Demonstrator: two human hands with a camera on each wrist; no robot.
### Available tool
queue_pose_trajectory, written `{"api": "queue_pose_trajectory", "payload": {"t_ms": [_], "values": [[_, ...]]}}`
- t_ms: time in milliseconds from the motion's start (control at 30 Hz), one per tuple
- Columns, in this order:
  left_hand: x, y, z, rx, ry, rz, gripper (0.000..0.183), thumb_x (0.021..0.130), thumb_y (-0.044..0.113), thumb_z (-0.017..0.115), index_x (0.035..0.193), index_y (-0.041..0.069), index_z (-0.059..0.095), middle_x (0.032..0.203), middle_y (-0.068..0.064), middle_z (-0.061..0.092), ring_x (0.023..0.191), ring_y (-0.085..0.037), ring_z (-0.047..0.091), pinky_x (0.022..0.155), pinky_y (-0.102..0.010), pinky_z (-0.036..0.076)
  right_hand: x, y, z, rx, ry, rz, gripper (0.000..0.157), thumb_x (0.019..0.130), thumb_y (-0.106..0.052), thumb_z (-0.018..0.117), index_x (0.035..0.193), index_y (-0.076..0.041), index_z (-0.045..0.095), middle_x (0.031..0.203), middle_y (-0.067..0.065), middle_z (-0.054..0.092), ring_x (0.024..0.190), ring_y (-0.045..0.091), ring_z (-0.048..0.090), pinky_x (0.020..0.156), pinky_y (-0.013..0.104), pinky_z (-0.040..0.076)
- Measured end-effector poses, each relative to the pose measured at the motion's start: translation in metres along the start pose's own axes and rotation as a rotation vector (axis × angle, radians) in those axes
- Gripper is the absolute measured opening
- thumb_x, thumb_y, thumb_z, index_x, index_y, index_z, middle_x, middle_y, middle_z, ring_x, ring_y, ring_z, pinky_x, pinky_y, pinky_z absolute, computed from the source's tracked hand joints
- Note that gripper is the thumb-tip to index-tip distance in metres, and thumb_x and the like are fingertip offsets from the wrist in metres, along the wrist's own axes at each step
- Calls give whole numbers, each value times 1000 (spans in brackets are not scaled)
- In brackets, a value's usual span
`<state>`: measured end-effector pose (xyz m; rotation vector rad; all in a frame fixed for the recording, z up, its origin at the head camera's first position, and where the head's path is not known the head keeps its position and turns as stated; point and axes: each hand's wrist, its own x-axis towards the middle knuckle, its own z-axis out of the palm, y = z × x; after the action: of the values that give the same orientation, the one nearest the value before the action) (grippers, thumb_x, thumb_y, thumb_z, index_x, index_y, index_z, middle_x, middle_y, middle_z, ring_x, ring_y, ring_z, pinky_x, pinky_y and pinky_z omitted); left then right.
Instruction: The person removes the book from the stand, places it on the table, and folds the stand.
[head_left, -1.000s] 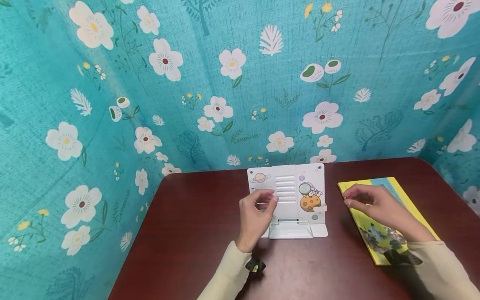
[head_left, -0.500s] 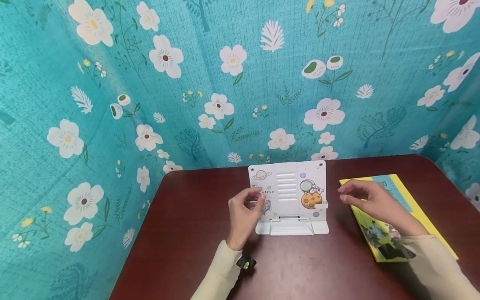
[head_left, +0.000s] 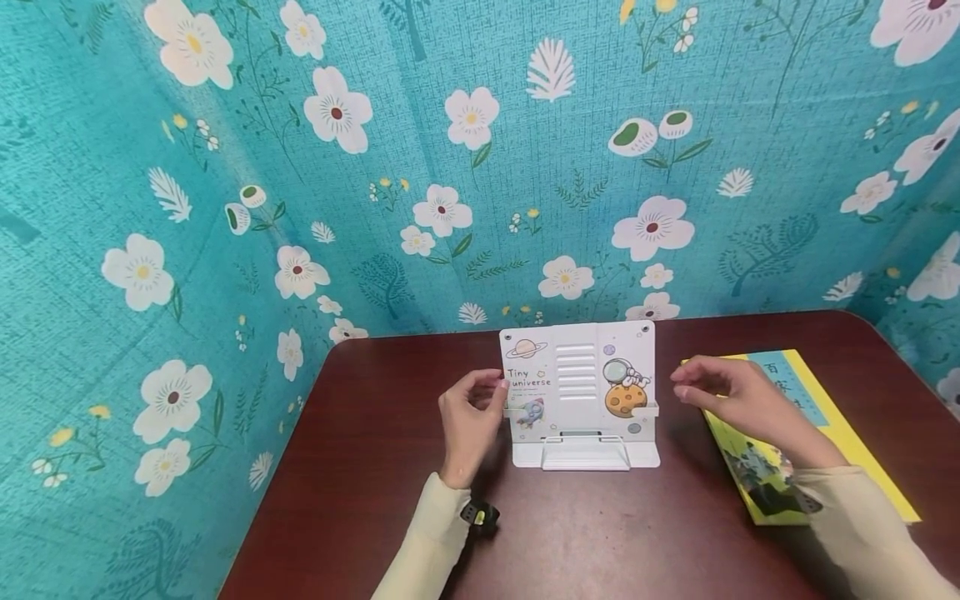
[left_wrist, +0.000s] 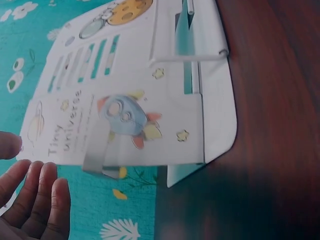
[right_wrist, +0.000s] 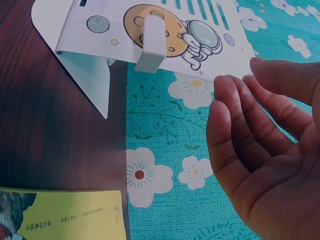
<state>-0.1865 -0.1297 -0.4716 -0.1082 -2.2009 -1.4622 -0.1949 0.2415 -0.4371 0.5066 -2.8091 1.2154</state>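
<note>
A white book stand (head_left: 577, 421) with cartoon space prints stands tilted back on the table, its wire ledge folded out at the front. My left hand (head_left: 471, 429) is at the stand's left edge, fingers loosely bent and holding nothing. In the left wrist view its fingertips (left_wrist: 47, 172) hover near the panel's upper corner, beside the side clip (left_wrist: 97, 150). My right hand (head_left: 753, 404) hovers off the stand's right edge, over part of a yellow book (head_left: 843, 454). Its fingers curve loosely around nothing, as the right wrist view shows.
The dark red table (head_left: 390, 417) has rounded far corners. Behind it and at the left hangs a teal cloth (head_left: 360, 208) with white flowers. The yellow book lies flat at the right, partly hidden by the right hand and sleeve (head_left: 862, 517).
My left hand has moved left from in front of the stand to its left edge, uncovering the "Tiny universe" print. My right hand has shifted slightly left. The stand stays in place.
</note>
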Motion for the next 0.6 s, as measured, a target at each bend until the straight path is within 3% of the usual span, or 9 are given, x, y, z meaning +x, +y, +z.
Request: {"api": "queue_pose_trajectory", "payload": {"t_ms": [233, 600], "values": [[3, -11, 0, -4, -3, -46, 19, 91, 11, 79, 107, 2, 78, 94, -9, 80, 78, -19, 77, 72, -30, 64, 6, 0, 1, 28, -17, 14, 17, 95, -12, 76, 111, -9, 74, 103, 10, 77, 82, 4, 66, 71, 20, 58], [3, -19, 6, 20, -52, -115, 13, 93, 11, 77, 106, 11, 79, 96, -7, 80, 81, -15, 75, 74, -23, 62, 19, 2, 7, 50, 15, 81, 22, 95, -11, 75, 114, -1, 73, 103, 15, 77, 81, 10, 71, 68, 22, 60]]}}
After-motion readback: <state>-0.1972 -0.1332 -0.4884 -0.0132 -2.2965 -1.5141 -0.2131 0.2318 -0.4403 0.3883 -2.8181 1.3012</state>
